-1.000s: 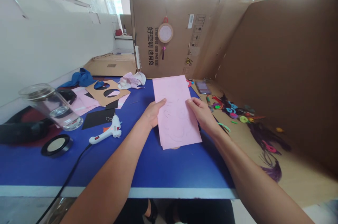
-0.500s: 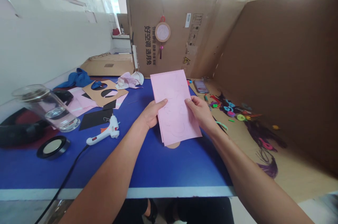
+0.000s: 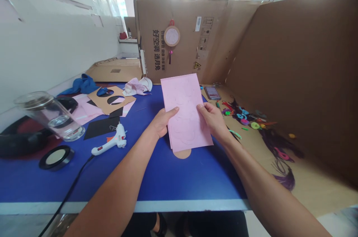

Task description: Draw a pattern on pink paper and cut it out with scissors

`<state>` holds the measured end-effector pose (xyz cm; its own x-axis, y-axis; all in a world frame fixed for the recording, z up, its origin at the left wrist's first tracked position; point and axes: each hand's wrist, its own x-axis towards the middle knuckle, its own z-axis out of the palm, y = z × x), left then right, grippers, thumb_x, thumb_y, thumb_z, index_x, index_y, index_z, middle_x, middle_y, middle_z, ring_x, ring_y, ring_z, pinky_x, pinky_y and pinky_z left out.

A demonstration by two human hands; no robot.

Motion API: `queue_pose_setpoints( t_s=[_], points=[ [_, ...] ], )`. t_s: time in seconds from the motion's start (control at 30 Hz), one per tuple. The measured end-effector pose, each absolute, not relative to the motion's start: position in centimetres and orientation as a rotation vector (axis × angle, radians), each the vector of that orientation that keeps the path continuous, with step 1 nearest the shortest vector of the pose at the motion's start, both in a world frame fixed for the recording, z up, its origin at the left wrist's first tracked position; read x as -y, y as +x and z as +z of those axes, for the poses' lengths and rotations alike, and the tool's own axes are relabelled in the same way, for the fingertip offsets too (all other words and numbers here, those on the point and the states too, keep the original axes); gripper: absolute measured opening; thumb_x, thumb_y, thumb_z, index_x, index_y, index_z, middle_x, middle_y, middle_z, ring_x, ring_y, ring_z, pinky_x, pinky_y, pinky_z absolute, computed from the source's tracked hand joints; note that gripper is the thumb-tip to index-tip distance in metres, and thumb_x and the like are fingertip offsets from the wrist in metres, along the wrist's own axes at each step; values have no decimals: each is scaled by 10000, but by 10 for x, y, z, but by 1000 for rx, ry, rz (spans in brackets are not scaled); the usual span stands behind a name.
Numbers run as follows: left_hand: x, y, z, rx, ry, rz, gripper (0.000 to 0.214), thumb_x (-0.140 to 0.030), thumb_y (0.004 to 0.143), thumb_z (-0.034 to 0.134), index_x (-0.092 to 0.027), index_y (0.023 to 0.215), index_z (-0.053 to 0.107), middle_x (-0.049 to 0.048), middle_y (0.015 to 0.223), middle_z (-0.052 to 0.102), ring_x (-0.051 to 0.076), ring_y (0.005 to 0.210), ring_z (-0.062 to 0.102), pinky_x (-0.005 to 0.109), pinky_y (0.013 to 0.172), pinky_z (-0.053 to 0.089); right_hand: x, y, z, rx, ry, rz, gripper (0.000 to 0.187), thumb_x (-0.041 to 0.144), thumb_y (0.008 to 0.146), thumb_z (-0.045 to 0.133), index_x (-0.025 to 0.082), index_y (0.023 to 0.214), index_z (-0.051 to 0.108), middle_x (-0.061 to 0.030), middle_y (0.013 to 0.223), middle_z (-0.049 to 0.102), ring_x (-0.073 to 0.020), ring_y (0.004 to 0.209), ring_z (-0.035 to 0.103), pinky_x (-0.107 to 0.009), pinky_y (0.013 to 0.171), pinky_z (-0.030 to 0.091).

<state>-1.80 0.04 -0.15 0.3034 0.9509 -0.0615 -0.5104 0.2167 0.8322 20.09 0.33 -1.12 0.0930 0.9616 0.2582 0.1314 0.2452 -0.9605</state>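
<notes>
Both my hands hold a pink paper sheet (image 3: pixel 186 112) raised a little over the blue table (image 3: pixel 156 177). My left hand (image 3: pixel 161 122) grips its left edge, thumb lying on the front face. At the sheet's right edge my right hand (image 3: pixel 213 119) pinches it in the same way. Faint pencil outlines show on the pink surface. A rounded tan cardboard piece (image 3: pixel 182 153) peeks out below the sheet's lower edge; whether my fingers hold it is hidden.
A white glue gun (image 3: pixel 112 142) with a black cord lies left of my left arm. Further left stand a glass jar (image 3: pixel 52 116) and a black round lid (image 3: pixel 55 157). Cut cardboard (image 3: pixel 112 99), black and pink scraps lie behind. Colourful small bits (image 3: pixel 248 117) litter the cardboard floor at right, walled by boxes.
The pink sheet has tilted up and drawn slightly nearer the hands, and more of the tan piece shows beneath it. Both hands kept their grip.
</notes>
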Motion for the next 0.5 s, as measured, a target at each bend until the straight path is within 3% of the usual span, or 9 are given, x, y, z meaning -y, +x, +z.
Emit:
queue_pose_setpoints(
  t_s=[0.2, 0.5],
  points=[
    [-6, -27, 1, -612, 788, 1229, 309, -248, 871, 889, -84, 1123, 818, 221, 1161, 848, 386, 1152, 811, 563, 1157, 575, 0, 199, -10, 1313, -1136, 975, 427, 635, 851, 779, 243, 781, 625, 26, 712, 623, -154, 619, 502, -273, 548, 395],
    [-10, -33, 5, -671, 739, 1313, 239, -265, 880, 866, -102, 1045, 806, 162, 1010, 863, 322, 997, 834, 471, 1006, 647, 0, 200, -12, 1322, -1155, 1013, 404, 603, 864, 808, 244, 786, 640, 26, 707, 647, -152, 608, 528, -262, 541, 410]
  ],
)
